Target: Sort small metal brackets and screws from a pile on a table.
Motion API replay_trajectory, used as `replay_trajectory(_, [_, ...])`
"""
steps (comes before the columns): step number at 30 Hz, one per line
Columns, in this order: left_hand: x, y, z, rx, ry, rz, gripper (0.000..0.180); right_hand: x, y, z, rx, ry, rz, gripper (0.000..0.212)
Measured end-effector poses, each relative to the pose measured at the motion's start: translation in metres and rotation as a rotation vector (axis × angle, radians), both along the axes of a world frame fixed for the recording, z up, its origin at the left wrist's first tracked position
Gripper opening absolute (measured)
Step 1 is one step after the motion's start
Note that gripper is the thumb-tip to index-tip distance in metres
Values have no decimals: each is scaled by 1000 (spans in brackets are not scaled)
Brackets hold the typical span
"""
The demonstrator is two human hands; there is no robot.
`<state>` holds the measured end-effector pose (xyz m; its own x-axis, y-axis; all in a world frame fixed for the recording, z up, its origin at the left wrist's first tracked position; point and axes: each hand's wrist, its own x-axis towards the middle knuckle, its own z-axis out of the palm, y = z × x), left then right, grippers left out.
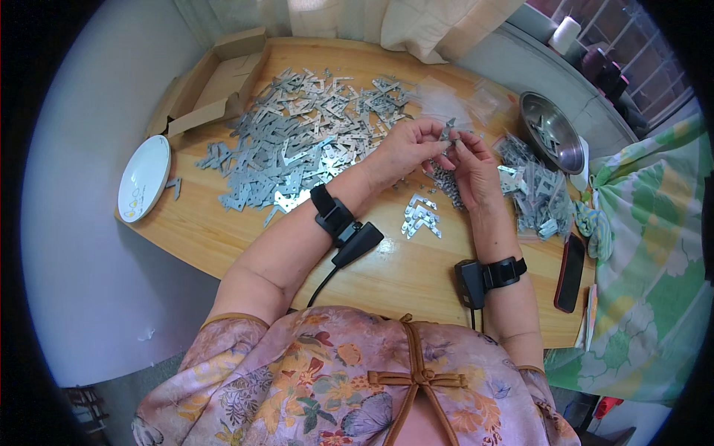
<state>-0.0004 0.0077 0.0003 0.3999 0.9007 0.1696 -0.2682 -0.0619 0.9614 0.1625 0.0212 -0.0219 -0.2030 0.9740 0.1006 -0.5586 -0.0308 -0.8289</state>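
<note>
The grip of the left hand and of the right hand is clamped on a small silver metal piece, held above the light-brown wooden counter. Flat, silver, L-shaped metal brackets lie heaped left of the hands.

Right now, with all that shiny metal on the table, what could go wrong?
The small metal piece pinched between the left grip and right grip might slip and get lost near the heap of tiny parts. The white plate sits at the left edge of the table, so a bump could knock it off. The phone lies near the right edge and might fall too.
</note>
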Motion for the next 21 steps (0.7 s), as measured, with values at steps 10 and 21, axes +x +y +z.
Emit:
replay_trajectory(10, [2, 0, -1, 21, -10, -38, 25, 2, 2, -3, -66, 141, 69, 21])
replay_trajectory(21, [3, 1, -3, 71, 37, 13, 25, 3, 1, 4, -105, -2, 100, 13])
